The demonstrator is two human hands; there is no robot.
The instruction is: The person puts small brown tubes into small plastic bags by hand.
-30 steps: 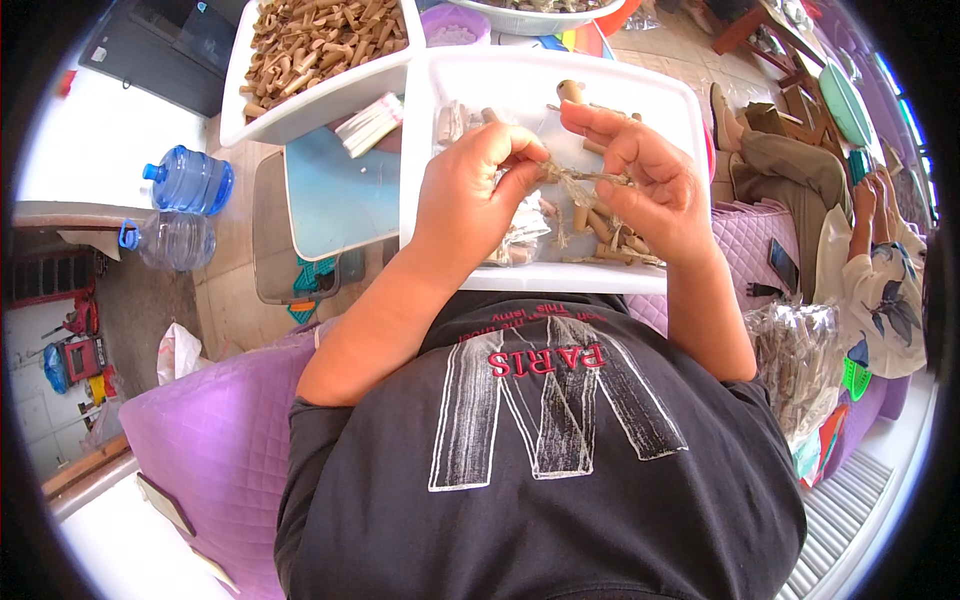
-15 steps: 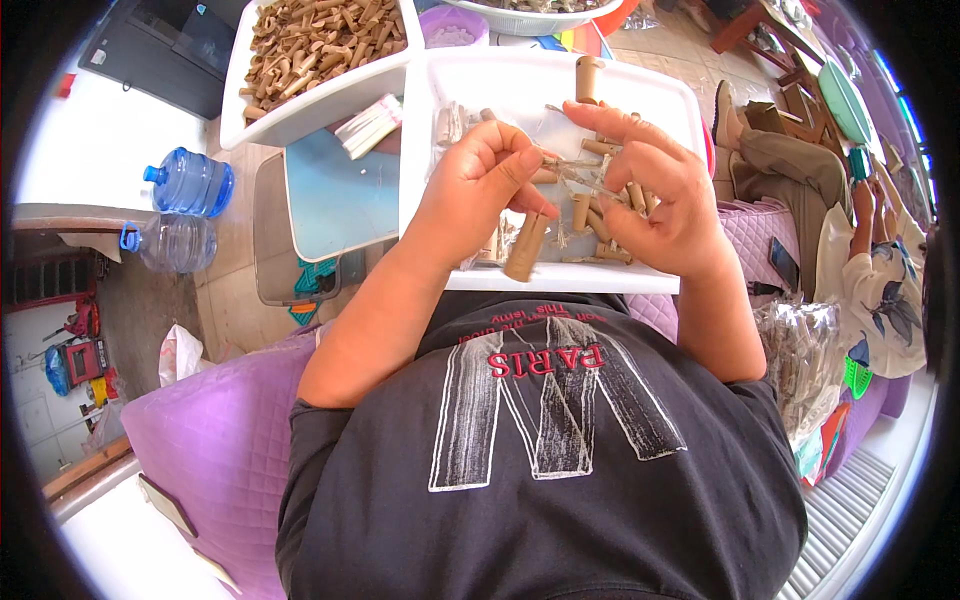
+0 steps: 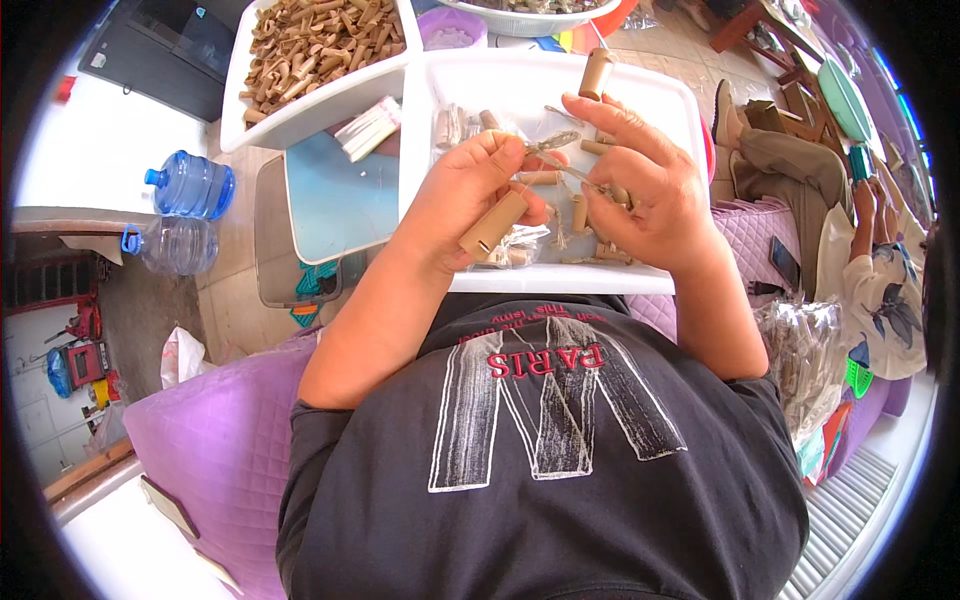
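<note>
Head view: above a white tray [image 3: 560,278], the left hand [image 3: 466,182] is pinching a twine strand [image 3: 557,141]; the right hand [image 3: 655,195] is curling near its other end, its grip too hidden to tell. One brown tube [image 3: 495,225] is slanting beside the left palm, its long axis pointing toward the tray's near-left corner. A second tube [image 3: 597,75] is tilting at the far edge, pointing away and slightly right.

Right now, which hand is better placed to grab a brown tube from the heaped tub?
Probably the left hand: the tub stands on that side, and the right hand is farther from it. Both are busy with string, though.
</note>
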